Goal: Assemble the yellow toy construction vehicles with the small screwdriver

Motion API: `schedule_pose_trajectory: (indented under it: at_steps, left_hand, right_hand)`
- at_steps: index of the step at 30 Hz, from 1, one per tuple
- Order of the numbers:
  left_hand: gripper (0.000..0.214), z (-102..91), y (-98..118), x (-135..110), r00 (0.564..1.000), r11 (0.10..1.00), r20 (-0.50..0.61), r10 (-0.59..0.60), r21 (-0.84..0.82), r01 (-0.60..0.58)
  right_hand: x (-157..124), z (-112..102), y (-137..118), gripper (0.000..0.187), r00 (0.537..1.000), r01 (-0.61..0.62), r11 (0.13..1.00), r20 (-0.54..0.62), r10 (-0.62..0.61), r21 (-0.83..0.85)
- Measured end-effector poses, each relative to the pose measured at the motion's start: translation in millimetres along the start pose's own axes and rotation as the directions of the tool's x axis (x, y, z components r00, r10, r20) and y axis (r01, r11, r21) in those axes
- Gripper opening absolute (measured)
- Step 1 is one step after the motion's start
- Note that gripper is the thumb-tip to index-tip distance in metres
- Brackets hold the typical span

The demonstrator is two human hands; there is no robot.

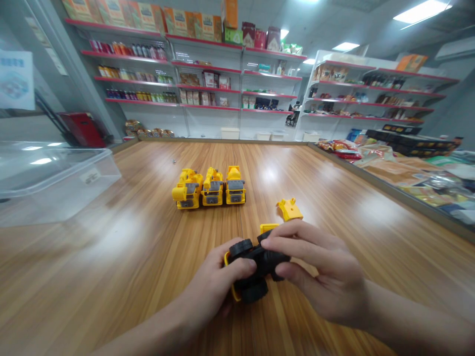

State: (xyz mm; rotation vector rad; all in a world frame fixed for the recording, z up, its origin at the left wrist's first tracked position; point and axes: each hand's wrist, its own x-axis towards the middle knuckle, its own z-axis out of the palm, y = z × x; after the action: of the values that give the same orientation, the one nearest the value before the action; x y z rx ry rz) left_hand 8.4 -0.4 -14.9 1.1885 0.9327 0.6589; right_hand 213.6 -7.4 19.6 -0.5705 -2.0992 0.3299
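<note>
My left hand (218, 274) is closed around a toy truck (256, 267), which is turned with its black underside and chunky wheels toward me. Yellow parts show along its left edge. The thumb of that hand presses on the black chassis. My right hand (319, 267) grips the other end of the truck between thumb and fingers, which partly hide it. Just beyond the fingers are a small yellow piece (269, 227), partly covered, and a loose yellow toy part (290, 209) with small prongs lying on the table.
Three finished-looking yellow toy trucks (212, 188) stand side by side on the wooden table (148, 247). A clear plastic bin (55, 180) sits at the left. Bagged goods (401, 168) lie beyond the right edge, and stocked shelves (208, 64) line the back.
</note>
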Motion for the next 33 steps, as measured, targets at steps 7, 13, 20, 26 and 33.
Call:
schedule_pose_trajectory:
  at_steps: [7,13,20,26,33]
  left_hand:
    - [0.024,0.0,-0.7,0.2,1.000,1.000,-0.016,-0.007,0.021,0.007]
    - [0.025,0.1,-0.2,1.2,1.000,1.000,-0.023,-0.017,0.017,0.018]
    - [0.023,1.0,-0.3,1.1,1.000,1.000,-0.020,-0.007,-0.002,0.007]
    - [0.025,1.2,-2.6,0.2,1.000,1.000,-0.016,-0.007,0.024,0.007]
    - [0.025,1.0,-2.1,1.3,1.000,1.000,-0.023,-0.018,0.022,0.018]
  right_hand:
    - [-3.2,0.1,-1.8,0.033,0.999,0.030,0.999,-0.028,-0.028,0.042]
    - [-2.1,-0.2,-1.9,0.042,0.999,0.041,0.997,-0.004,-0.041,0.066]
    - [-2.7,0.1,0.5,0.047,1.000,0.009,0.999,0.010,-0.009,0.044]
    - [-2.3,0.4,-0.6,0.038,0.999,-0.006,0.999,-0.032,0.008,0.045]
    - [-2.0,2.1,0.8,0.035,1.000,-0.003,0.999,-0.013,0.003,0.051]
